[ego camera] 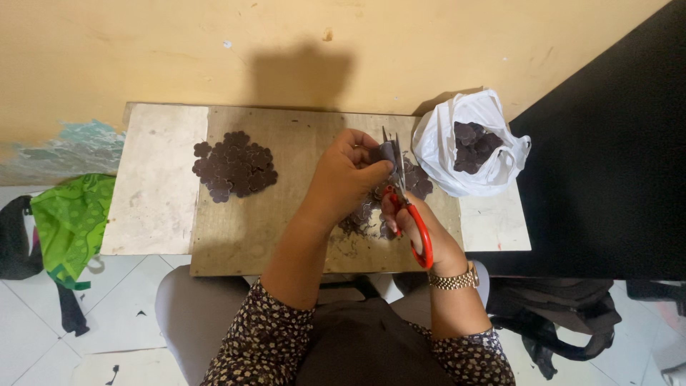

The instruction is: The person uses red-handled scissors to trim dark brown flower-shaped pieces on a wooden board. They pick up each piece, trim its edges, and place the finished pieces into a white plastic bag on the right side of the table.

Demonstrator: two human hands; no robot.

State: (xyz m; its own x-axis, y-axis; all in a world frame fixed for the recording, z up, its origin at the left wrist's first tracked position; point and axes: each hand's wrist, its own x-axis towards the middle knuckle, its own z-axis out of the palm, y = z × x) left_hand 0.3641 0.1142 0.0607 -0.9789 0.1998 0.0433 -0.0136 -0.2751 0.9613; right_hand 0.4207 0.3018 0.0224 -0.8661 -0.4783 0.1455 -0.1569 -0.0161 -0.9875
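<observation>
Brown piece (384, 152) pinched in left hand (348, 180), at scissors (404, 196).

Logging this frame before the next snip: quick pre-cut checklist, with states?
1. Right hand grips the red-handled scissors: ok.
2. Left hand pinches the dark piece at the blades: ok.
3. Left fingertips clear of the blades: cannot tell, they sit very close.
4. Cut pile lies apart on the wooden board: ok.
5. White bag of pieces open, beside the right hand: ok.
6. Scraps litter the board under the hands: not ok.
</observation>
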